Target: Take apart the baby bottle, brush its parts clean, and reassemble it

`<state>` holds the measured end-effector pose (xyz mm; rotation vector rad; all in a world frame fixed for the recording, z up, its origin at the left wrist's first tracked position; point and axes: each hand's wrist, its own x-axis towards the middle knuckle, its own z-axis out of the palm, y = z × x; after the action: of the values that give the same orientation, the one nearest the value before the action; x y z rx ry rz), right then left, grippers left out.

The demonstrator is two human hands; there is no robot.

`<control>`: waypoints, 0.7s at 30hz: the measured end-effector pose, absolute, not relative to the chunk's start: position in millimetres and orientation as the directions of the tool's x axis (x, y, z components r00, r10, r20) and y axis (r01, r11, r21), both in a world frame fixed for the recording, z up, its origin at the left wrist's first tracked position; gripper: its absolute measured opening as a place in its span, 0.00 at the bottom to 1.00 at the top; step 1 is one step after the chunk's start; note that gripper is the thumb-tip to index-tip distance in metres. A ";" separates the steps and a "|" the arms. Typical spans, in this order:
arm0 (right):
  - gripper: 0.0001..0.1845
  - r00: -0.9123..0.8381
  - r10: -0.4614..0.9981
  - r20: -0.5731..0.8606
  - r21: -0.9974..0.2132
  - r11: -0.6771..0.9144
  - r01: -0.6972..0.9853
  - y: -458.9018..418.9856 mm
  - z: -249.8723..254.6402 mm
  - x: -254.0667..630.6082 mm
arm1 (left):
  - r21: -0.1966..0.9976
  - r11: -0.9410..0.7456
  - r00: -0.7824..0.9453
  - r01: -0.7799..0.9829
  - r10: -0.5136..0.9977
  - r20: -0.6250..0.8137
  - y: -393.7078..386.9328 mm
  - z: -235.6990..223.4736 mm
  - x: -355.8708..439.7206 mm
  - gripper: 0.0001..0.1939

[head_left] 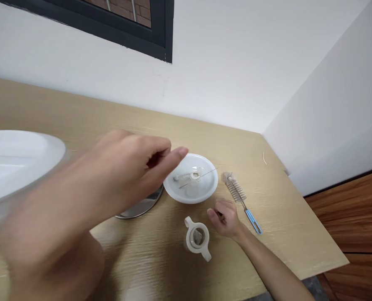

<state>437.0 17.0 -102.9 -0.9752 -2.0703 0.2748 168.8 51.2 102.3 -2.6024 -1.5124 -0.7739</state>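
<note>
My left hand [132,163] is raised close to the camera, left of a small white bowl [173,194]. Its fingers are curled, the thumb sticks out towards the bowl's rim, and nothing shows in its grasp. Small clear and whitish plastic parts [193,177] lie in the bowl along with a thin wire-like piece [209,172]. On the table, my right hand [226,219] is loosely closed with no object visible in it. Just left of it stands a baby bottle [204,246] with two white handles and an open top. To its right lies a bottle brush [236,190] with a blue handle.
A large white basin [54,148] stands at the far left. Partly behind my left arm lies a round metal plate or lid [144,207]. The wooden table [286,225] meets a white wall at the back, with a dark-framed window above. A thin pale strip [264,158] lies near the right corner.
</note>
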 end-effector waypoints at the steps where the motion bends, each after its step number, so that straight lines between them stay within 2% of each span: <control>1: 0.20 -0.382 0.740 0.554 -0.546 0.669 0.504 15.2 -99.9 437.4 | 0.197 -0.525 0.400 0.828 0.799 0.449 50.8 102.3 166.3 0.31; 4: 0.30 -0.444 0.749 0.491 -0.693 0.645 0.322 10.3 -91.8 438.0 | 0.127 -0.530 0.374 0.838 0.729 0.573 51.7 100.5 157.4 0.37; 7: 0.39 -0.524 0.706 0.476 -0.738 0.645 0.199 5.4 -84.1 436.3 | 0.060 -0.522 0.350 0.851 0.648 0.676 53.8 96.9 147.8 0.37; 9: 0.48 -0.591 0.678 0.438 -0.737 0.647 0.196 1.0 -79.9 433.8 | 0.049 -0.514 0.350 0.856 0.647 0.677 54.1 94.3 142.5 0.35; 12: 0.58 -0.674 0.668 0.315 -0.726 0.627 0.282 -6.0 -78.3 429.5 | 0.068 -0.494 0.332 0.867 0.674 0.660 53.7 91.3 137.4 0.33; 15: 0.57 -0.705 0.666 0.243 -0.710 0.617 0.339 -9.0 -80.5 427.1 | 0.084 -0.462 0.301 0.883 0.694 0.654 53.5 90.3 136.8 0.34; 21: 0.46 -0.680 0.682 0.269 -0.695 0.626 0.353 -4.4 -74.6 428.8 | 0.066 -0.535 0.380 0.842 0.676 0.631 54.5 92.9 146.3 0.33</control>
<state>428.8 -4.4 -74.6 -0.8111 -2.3299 0.8412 146.3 54.5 92.9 -2.3759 -1.3426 -0.8953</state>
